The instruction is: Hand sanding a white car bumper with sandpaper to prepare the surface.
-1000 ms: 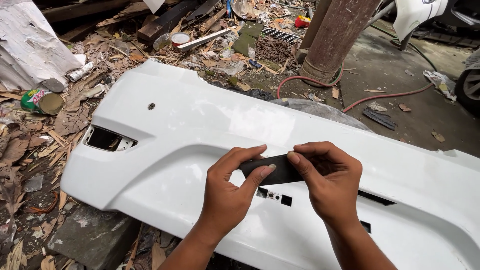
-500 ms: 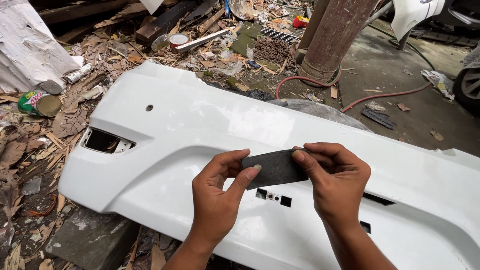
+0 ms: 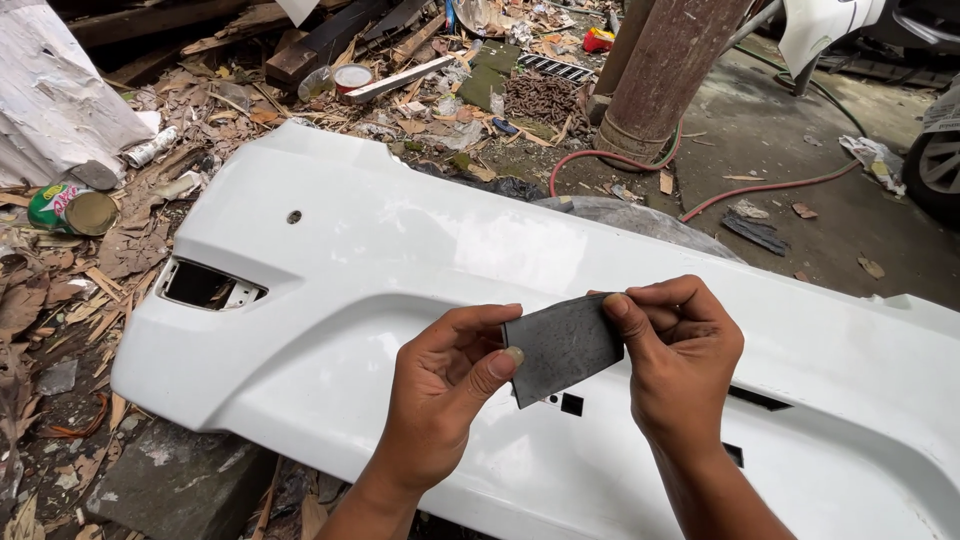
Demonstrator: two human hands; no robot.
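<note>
Head view takes in one large white car bumper (image 3: 400, 300) lying across the ground on its face, resting on a grey slab (image 3: 170, 480) at its near left corner. One rusty brown pillar (image 3: 665, 70) stands behind it, with one red hose (image 3: 760, 188) curling round its base. At far left is one crumpled white sheet (image 3: 50, 100), and beside it one green tin can (image 3: 70, 208) lying on its side among dry leaves and wood scraps. One small round white-rimmed lid (image 3: 352, 77) sits further back in the rubble. The bumper shows one recessed lamp opening (image 3: 205, 285) at left, one small round hole (image 3: 294, 216) above it, and small square cut-outs (image 3: 571, 403) near the hands.

Two hands are raised just above the bumper's middle, and between them is one dark grey sheet of abrasive paper (image 3: 560, 345). The left hand (image 3: 450, 385) pinches the sheet's left edge between thumb and fingers; the right hand (image 3: 680, 355) pinches its right edge the same way. The sheet is clear of the bumper surface.

Compared with a second ago, the sheet has been turned up and opened out: then it appeared as a narrow dark strip seen edge-on, while now its broad flat face is toward the camera. Both hands have kept their grasp, and the bumper has not shifted.
</note>
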